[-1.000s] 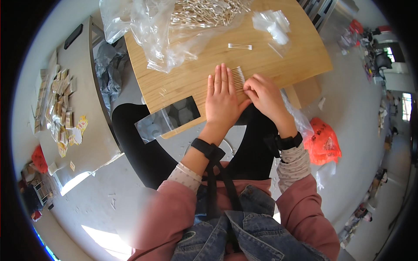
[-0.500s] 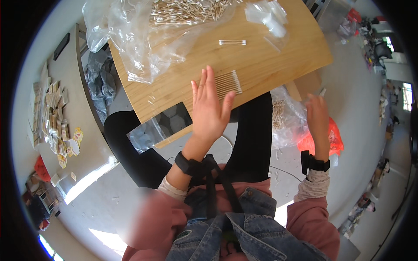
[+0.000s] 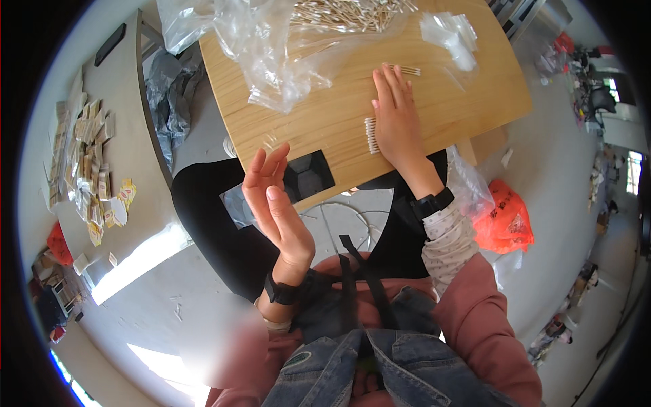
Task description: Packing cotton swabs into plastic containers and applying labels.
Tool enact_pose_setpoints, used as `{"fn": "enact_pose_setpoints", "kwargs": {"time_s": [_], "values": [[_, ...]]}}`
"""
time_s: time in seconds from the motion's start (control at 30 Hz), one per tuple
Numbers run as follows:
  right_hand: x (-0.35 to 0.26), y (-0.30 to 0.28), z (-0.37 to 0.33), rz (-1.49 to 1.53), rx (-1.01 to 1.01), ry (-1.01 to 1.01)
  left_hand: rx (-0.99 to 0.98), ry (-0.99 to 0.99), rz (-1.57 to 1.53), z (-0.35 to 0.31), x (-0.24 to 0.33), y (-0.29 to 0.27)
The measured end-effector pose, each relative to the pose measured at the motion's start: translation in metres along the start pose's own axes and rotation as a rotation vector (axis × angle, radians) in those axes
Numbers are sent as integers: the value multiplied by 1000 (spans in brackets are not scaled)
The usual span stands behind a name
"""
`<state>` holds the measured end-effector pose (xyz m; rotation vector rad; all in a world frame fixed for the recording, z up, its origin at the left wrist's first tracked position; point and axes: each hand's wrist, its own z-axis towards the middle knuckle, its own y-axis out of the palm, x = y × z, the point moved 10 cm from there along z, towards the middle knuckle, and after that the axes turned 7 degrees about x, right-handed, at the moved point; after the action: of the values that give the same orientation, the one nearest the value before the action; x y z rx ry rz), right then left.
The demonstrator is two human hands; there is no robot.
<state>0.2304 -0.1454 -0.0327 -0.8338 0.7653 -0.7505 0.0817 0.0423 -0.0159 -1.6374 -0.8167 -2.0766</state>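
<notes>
Just under the right hand (image 3: 398, 122): an even row of white-tipped cotton swabs (image 3: 371, 135), one line of tips showing at that hand's left edge, the rest covered.
Pose of the right hand: flat, fingers stretched and close together; how firmly it presses, I cannot tell.
Pose of the left hand (image 3: 274, 203): raised, fingers loosely bent, thumb apart, nothing visible in its grasp.
By the right fingertips: a small bundle of swabs (image 3: 411, 70), partly hidden.
Just right of the left hand: a dark rectangular panel (image 3: 313, 175) on the pale wooden table (image 3: 475, 95).
Beyond both hands: a crumpled clear plastic bag (image 3: 271, 64) and a loose swab heap (image 3: 349, 15).
Right of the right hand, lower: a red-orange plastic bag (image 3: 503, 220).
</notes>
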Motion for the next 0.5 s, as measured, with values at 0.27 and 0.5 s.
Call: {"fn": "enact_pose_setpoints", "kwargs": {"time_s": [0.27,0.5], "values": [[-108,30,-13,130,-75,-104,72,-207,-302,-3,-26,-12],[-143,37,-11,66,-30,-181,-25,-225,-259,-2,-27,8]]}}
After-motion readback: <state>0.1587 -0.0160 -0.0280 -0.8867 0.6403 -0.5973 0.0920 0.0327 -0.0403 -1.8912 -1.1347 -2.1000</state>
